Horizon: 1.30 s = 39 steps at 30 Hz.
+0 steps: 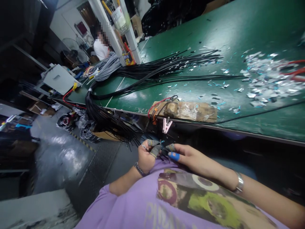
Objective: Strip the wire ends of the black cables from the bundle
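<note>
Close to my chest, my left hand [147, 156] is closed in a pinch, with grey covers on its fingers. Between its fingertips is the end of a black cable, where thin bluish wire ends [162, 141] stick out. My right hand [184, 153] pinches at the same cable end from the other side; one finger has a blue wrap and another a grey cover. The fingers hide most of that end. Left of my hands, a bundle of black cables [102, 119] droops over the table edge. A pink clip [167, 126] sits just above my hands at the edge.
On the green table [147, 97] lie long black cables [152, 71], grey cables [108, 68] and a wooden block [195, 111]. Foil and blue scraps [264, 76] are scattered at the right. A white post [108, 30] rises at the back; a person [101, 49] is beyond it.
</note>
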### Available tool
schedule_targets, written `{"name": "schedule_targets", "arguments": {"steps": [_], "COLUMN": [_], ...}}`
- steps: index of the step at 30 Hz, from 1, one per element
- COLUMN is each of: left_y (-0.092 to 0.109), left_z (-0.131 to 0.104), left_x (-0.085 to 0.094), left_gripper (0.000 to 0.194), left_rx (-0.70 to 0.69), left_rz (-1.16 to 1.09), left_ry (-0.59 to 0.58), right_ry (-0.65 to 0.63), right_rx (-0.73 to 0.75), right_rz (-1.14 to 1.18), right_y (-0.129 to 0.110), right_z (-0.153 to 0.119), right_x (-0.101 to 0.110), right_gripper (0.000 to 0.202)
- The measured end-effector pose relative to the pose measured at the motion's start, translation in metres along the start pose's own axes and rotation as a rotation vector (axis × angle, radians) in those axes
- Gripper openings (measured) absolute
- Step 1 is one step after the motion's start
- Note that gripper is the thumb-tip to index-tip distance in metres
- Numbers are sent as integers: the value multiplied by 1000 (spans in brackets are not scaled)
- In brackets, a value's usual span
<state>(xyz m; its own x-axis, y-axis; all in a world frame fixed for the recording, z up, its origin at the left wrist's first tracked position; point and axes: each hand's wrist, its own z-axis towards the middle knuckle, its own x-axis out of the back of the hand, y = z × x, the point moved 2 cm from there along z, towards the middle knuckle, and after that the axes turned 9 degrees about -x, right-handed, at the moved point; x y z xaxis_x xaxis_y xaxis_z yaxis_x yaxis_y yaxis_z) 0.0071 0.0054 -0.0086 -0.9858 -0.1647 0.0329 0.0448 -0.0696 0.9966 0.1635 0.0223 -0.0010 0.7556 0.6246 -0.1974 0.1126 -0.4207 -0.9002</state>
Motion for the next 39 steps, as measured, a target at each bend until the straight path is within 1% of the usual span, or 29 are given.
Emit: {"name": "schedule_targets", "arguments": {"steps": [2,4,10,17,26,30,32,35,37,39], "left_y": [0,-1,-2,-6,-5,-6,-6,-4,-1,1], "left_z": [0,0,1,1,2,1,0,0,0,0], "left_x": [0,0,1,2,2,1,1,4,5,5], "left_gripper": [28,25,22,22,23,27,31,35,37,39], "left_rx": [-41,-75,-110,-146,-118,-86,-52,-27,-30,-15], "left_rz": [0,5,20,39,59,37,17,-12,-24,-28], "left_ry": [-6,-12,-21,-14,-21,-13,11,69,72,37], "right_ry": [14,24,47,39,53,9,-19,-54,-30,56], "right_rx": [-75,-117,-139,-152,-181,-246,-293,-352,-344,-286], "right_rz": [73,121,189,273,372,476,495,457,426,407], "right_y": [2,2,-2,2,2,4,6,9,9,7], "right_z": [1,2,4,9,11,11,12,12,11,9], "right_x": [-3,-6,-9,-10,-12,-13,-14,-15,-15,-12], "right_gripper": [53,56,59,58,54,47,41,34,32,34]}}
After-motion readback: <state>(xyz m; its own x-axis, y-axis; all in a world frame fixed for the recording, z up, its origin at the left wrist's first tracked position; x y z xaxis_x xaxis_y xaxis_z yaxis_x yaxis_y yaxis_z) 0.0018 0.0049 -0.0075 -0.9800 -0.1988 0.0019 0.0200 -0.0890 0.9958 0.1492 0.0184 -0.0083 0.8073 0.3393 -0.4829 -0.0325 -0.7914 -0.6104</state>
